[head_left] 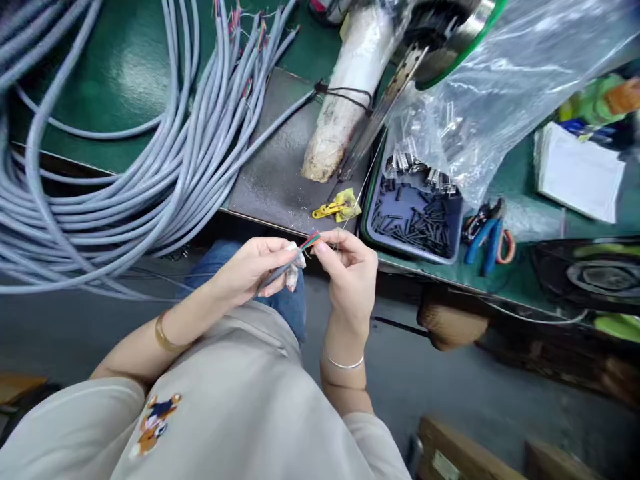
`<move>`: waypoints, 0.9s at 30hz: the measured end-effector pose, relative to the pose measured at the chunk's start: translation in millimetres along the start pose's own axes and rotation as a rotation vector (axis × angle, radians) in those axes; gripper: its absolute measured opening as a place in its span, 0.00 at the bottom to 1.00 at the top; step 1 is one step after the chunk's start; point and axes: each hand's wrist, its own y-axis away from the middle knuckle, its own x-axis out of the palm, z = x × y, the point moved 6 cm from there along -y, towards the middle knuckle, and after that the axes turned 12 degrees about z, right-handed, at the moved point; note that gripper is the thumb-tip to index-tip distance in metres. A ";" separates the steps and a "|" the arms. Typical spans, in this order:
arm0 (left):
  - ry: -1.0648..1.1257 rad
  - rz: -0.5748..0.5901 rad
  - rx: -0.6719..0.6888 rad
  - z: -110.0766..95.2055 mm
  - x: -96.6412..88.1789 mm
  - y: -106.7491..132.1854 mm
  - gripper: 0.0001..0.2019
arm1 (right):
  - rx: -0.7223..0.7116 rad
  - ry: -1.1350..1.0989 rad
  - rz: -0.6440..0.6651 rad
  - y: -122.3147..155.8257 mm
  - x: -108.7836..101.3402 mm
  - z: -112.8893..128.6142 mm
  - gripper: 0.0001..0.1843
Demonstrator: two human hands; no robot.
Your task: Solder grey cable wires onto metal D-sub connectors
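From the right hand (353,267), bare mat (280,170) opens at eleven o'clock; cables (190,160) block ten, white roll (343,100) twelve, tray (410,249) two.

Cable (280,271) partly behind left hand (251,270)

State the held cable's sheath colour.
The sheath is bluish grey, best seen in the head view.

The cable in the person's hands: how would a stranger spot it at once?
Start at the green workbench; by its near edge, the left hand and right hand almost meet. The single grey cable pokes from the left hand, red and green wires showing at its tip. Unlike the grey bundle at the picture's left, it is gripped in hand.
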 end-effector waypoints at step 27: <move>-0.063 -0.050 0.088 -0.2 -2.1 1.6 0.22 | -0.048 0.141 0.028 8.5 3.0 12.0 0.02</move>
